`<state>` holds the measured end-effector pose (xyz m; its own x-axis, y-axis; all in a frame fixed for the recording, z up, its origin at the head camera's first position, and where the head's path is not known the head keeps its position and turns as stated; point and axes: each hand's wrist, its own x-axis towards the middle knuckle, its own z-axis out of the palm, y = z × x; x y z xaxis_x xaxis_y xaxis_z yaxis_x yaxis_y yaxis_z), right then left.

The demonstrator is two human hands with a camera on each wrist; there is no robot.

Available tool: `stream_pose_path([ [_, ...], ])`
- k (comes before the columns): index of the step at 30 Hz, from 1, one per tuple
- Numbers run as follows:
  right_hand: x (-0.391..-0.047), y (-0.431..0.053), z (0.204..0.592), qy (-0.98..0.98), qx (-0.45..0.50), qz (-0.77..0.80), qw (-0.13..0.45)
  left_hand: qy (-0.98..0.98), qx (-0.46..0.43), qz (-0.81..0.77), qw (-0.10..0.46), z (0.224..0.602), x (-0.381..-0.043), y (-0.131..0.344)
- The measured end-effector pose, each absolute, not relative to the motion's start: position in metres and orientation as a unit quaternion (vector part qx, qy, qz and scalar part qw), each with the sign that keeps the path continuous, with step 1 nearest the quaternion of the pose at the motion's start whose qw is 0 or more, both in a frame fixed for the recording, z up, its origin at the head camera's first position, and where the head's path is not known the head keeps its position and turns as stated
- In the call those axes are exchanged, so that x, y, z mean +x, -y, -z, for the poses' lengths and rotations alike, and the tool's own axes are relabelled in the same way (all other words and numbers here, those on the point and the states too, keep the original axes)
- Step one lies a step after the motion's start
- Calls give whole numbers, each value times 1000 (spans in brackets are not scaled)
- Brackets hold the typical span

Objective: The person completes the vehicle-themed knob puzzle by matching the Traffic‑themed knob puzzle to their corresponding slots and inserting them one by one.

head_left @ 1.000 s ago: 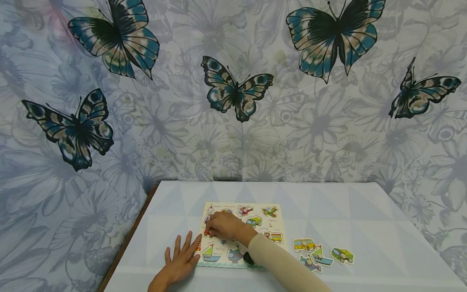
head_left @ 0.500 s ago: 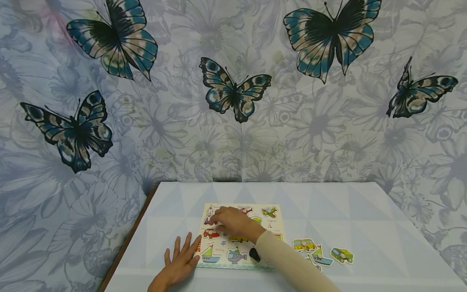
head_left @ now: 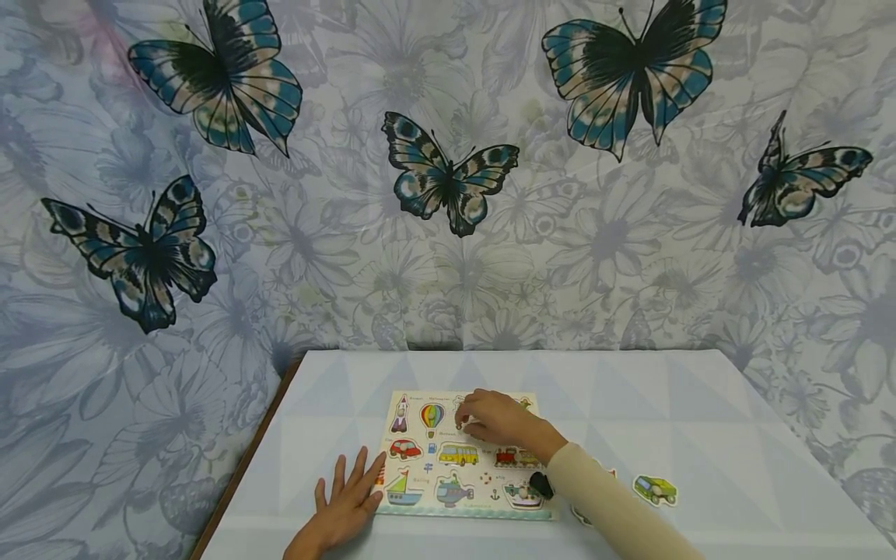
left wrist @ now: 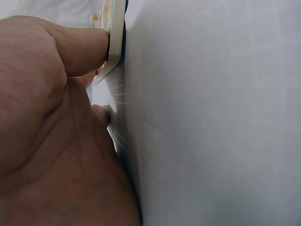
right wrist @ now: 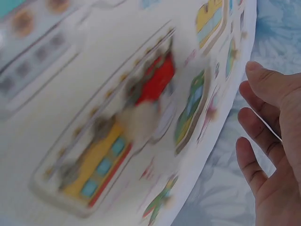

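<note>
A cream puzzle board (head_left: 476, 511) with vehicle pictures lies on the table. My left hand (head_left: 339, 498) rests with spread fingers at its left edge; in the left wrist view the thumb (left wrist: 84, 49) touches the side of the board (left wrist: 115, 40). Over the board's upper right part hovers my right hand (head_left: 500, 420), its fingers loosely bent. Nothing is between those fingers (right wrist: 256, 127) in the right wrist view. Left of it show the red car (head_left: 405, 449), hot-air balloon (head_left: 432, 416) and rocket (head_left: 400, 414). The train (head_left: 516, 457) lies below the hand.
On the table (head_left: 742, 467) right of the board lies a loose green jeep piece (head_left: 655, 490). Other loose pieces are mostly hidden behind the right sleeve (head_left: 609, 498). A butterfly-patterned wall covering (head_left: 595, 257) stands behind the table.
My right hand has moved right from the red car and rocket, uncovering the balloon, bus and train. Its sleeve now covers most of the loose pieces. My left hand has stayed put.
</note>
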<state>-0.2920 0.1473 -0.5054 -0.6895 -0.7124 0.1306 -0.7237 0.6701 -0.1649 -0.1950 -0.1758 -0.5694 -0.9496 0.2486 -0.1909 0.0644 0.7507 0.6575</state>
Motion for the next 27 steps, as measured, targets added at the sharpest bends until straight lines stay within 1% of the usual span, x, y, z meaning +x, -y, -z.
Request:
stream_pose_path([
  [8, -287, -194, 507, 926, 355, -125, 25, -930, 71, -324, 157, 557, -194, 172],
  [22, -277, -254, 503, 933, 337, -124, 16, -926, 78, -336, 155, 557, -195, 173],
  [27, -268, -275, 500, 932, 341, -124, -6, -929, 73, -328, 156, 557, -197, 173],
])
